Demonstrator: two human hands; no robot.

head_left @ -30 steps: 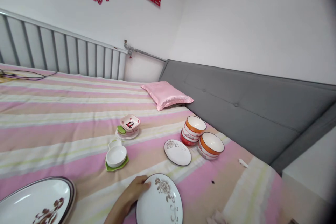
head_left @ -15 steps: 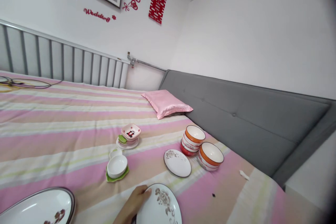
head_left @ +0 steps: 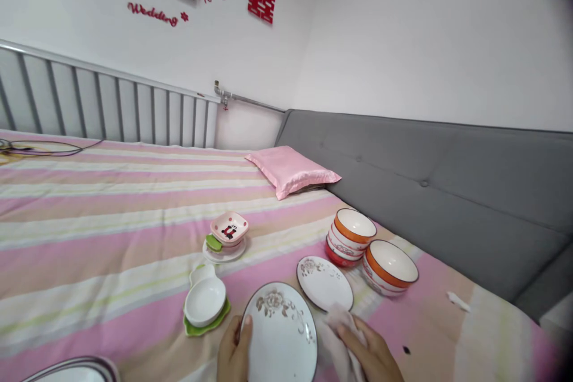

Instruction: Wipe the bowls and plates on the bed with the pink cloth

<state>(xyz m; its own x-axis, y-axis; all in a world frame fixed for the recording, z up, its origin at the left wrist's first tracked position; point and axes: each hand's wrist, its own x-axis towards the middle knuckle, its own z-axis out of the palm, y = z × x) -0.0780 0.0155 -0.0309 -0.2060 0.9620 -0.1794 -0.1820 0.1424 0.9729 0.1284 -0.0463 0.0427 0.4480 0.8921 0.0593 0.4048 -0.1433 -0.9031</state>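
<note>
My left hand (head_left: 235, 349) grips the left rim of a white plate (head_left: 282, 340) with a brown flower print and dark edge, thumb on top. To its right, my right hand (head_left: 369, 349) is closed on a pale pink cloth (head_left: 338, 334), which hangs beside the plate's right edge. Just beyond lies a second, similar flowered plate (head_left: 324, 286) on the bed. Left of my left hand sits a small white dish (head_left: 206, 301) on a green leaf-shaped dish (head_left: 201, 329).
Stacked orange-rimmed bowls (head_left: 349, 245) and another such bowl (head_left: 389, 271) stand near the grey headboard (head_left: 470, 185). A pink square dish (head_left: 229, 230) tops a small stack. A large dark-rimmed dish (head_left: 71, 373) lies at the lower left. A pink pillow (head_left: 293, 170) rests at the headboard's far end.
My right hand has come into view with the cloth. The plate in my left hand is raised further into view. The whole view has shifted slightly.
</note>
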